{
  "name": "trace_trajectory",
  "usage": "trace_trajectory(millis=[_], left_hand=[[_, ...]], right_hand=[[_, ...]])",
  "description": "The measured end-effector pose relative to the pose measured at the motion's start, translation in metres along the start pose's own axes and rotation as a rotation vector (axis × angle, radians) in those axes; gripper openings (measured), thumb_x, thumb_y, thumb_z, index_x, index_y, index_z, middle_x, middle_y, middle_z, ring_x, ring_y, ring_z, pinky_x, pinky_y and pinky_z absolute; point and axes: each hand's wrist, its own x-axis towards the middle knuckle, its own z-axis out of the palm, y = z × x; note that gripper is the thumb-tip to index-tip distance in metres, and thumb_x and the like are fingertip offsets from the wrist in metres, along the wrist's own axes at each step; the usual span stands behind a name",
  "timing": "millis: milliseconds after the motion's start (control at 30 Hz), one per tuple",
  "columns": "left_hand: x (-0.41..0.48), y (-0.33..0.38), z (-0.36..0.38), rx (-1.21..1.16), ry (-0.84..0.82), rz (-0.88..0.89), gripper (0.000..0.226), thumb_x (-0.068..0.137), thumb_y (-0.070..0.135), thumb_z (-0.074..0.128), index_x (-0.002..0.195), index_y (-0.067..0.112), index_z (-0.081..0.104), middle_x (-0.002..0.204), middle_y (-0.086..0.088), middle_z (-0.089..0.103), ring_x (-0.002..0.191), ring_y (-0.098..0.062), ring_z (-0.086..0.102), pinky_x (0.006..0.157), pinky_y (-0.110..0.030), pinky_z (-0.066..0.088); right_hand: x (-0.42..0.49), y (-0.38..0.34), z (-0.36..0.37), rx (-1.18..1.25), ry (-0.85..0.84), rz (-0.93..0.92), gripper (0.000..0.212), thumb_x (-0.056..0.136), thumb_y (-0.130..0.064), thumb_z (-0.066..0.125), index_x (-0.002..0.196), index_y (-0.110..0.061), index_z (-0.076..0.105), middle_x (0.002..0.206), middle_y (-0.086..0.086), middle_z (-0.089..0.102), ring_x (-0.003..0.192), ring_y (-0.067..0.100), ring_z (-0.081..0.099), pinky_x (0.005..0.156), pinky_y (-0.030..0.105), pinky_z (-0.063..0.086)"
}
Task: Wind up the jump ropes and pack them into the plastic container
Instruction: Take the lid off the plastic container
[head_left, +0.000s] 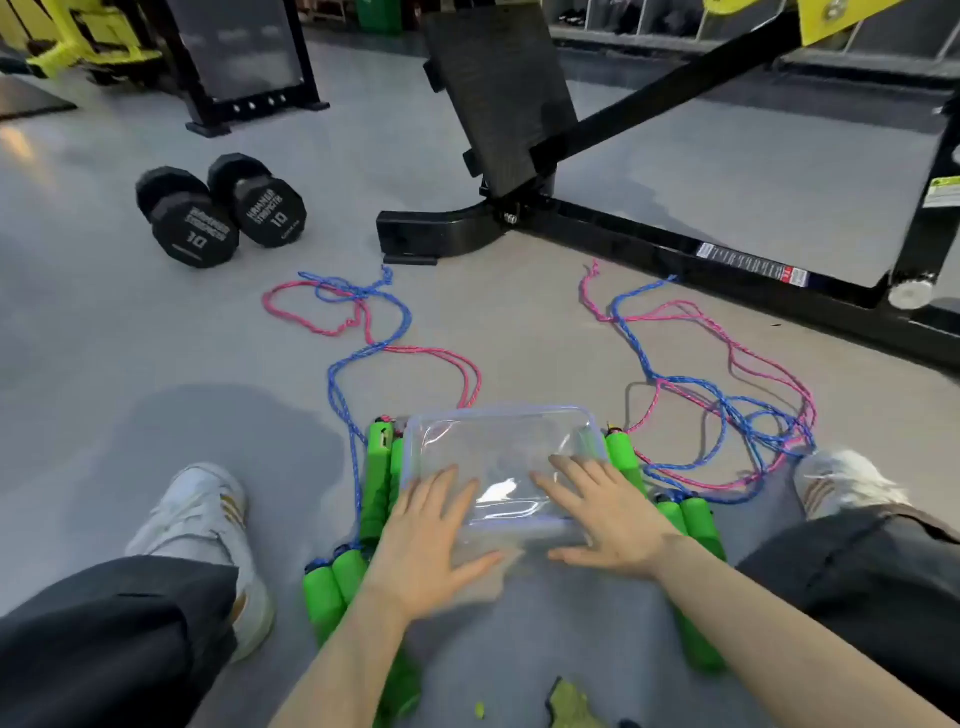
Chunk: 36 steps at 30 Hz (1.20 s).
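A clear plastic container (498, 441) with a blue-rimmed lid sits on the grey floor between my legs. My left hand (431, 535) lies flat on its near left part, fingers spread. My right hand (608, 514) lies flat on its near right part. Green foam handles (376, 478) stick out on the container's left, more green handles (691, 519) on its right. Pink and blue ropes (358, 317) sprawl unwound on the floor at the far left, and another pink and blue tangle (727, 410) lies at the right.
Two black 10 dumbbells (218, 208) lie at the far left. A black gym machine frame (649, 244) crosses the floor behind the ropes. My white shoes (208, 514) and dark trouser legs flank the container. A green scrap (569, 701) lies near the bottom edge.
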Motion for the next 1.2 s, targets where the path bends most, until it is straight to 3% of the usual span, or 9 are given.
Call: trace_trajectory(millis=[100,267,400,467,533,767,867,1067,1200], left_hand=[[-0.006,-0.002,0.01,0.02,0.033,-0.001,0.068,0.083,0.061,0.042,0.133,0.016,0.041,0.131,-0.022,0.054,0.124,-0.03,0.038,0.11,-0.038,0.02],[-0.005,-0.01,0.011,-0.068,-0.038,-0.188,0.072,0.091,0.068,0.024,0.136,0.014,0.038,0.137,-0.022,0.05,0.128,-0.03,0.034,0.113,-0.031,0.008],[-0.005,-0.01,0.013,-0.078,-0.054,-0.19,0.074,0.094,0.067,0.01,0.137,0.013,0.037,0.137,-0.023,0.05,0.13,-0.029,0.032,0.112,-0.031,0.015],[-0.008,-0.009,0.015,-0.092,-0.046,-0.207,0.074,0.094,0.067,0.011,0.139,0.013,0.035,0.14,-0.023,0.047,0.132,-0.028,0.03,0.108,-0.033,0.022],[-0.008,-0.008,0.015,-0.091,-0.055,-0.222,0.074,0.094,0.067,0.01,0.14,0.013,0.034,0.141,-0.023,0.046,0.133,-0.029,0.03,0.106,-0.034,0.024],[-0.007,-0.004,0.008,0.002,-0.108,-0.245,0.075,0.091,0.066,0.015,0.139,0.012,0.035,0.138,-0.022,0.05,0.131,-0.029,0.034,0.105,-0.035,0.033],[-0.006,-0.002,0.005,0.01,-0.139,-0.242,0.076,0.082,0.062,0.028,0.137,0.011,0.036,0.136,-0.023,0.052,0.127,-0.034,0.048,0.093,-0.043,0.048],[-0.004,-0.001,0.005,0.069,-0.176,-0.229,0.075,0.08,0.06,0.03,0.136,0.01,0.038,0.132,-0.023,0.054,0.125,-0.034,0.05,0.09,-0.045,0.05],[-0.006,-0.002,0.005,0.113,-0.178,-0.194,0.074,0.081,0.059,0.029,0.135,0.008,0.038,0.13,-0.024,0.056,0.122,-0.035,0.054,0.09,-0.045,0.05]], right_hand=[[0.002,0.005,0.004,-0.089,0.09,-0.067,0.085,0.053,-0.055,0.078,0.124,-0.018,0.049,0.105,0.007,0.062,0.089,0.022,0.051,0.075,0.031,0.043],[0.005,0.006,0.004,-0.183,0.203,-0.194,0.082,0.05,-0.051,0.082,0.114,-0.013,0.047,0.094,0.008,0.057,0.073,0.023,0.053,0.062,0.03,0.047],[0.004,0.004,0.004,-0.282,0.093,-0.218,0.065,0.063,-0.038,0.079,0.111,-0.005,0.051,0.091,0.015,0.07,0.065,0.026,0.063,0.055,0.027,0.051],[0.005,-0.004,0.003,-0.38,0.002,-0.212,0.037,0.076,-0.018,0.063,0.108,0.0,0.065,0.091,0.021,0.07,0.067,0.033,0.065,0.056,0.031,0.053],[0.007,-0.016,-0.002,-0.456,-0.094,-0.179,0.039,0.073,-0.004,0.043,0.098,0.002,0.072,0.086,0.025,0.07,0.066,0.039,0.066,0.055,0.036,0.055],[0.02,-0.045,-0.004,-0.488,-0.345,0.047,0.055,0.038,-0.02,0.084,0.085,0.006,0.073,0.078,0.028,0.069,0.064,0.043,0.066,0.05,0.039,0.054],[0.022,-0.047,-0.003,-0.464,-0.362,0.074,0.059,0.033,-0.021,0.085,0.084,0.006,0.073,0.076,0.028,0.069,0.063,0.043,0.066,0.048,0.039,0.054],[0.023,-0.049,-0.016,-0.426,-0.416,0.088,0.061,0.027,-0.023,0.084,0.081,0.005,0.074,0.074,0.028,0.069,0.062,0.041,0.067,0.048,0.038,0.054],[0.016,-0.041,-0.013,-0.331,-0.481,0.098,0.083,0.017,-0.034,0.084,0.089,0.007,0.072,0.082,0.029,0.069,0.069,0.041,0.067,0.056,0.038,0.055]])
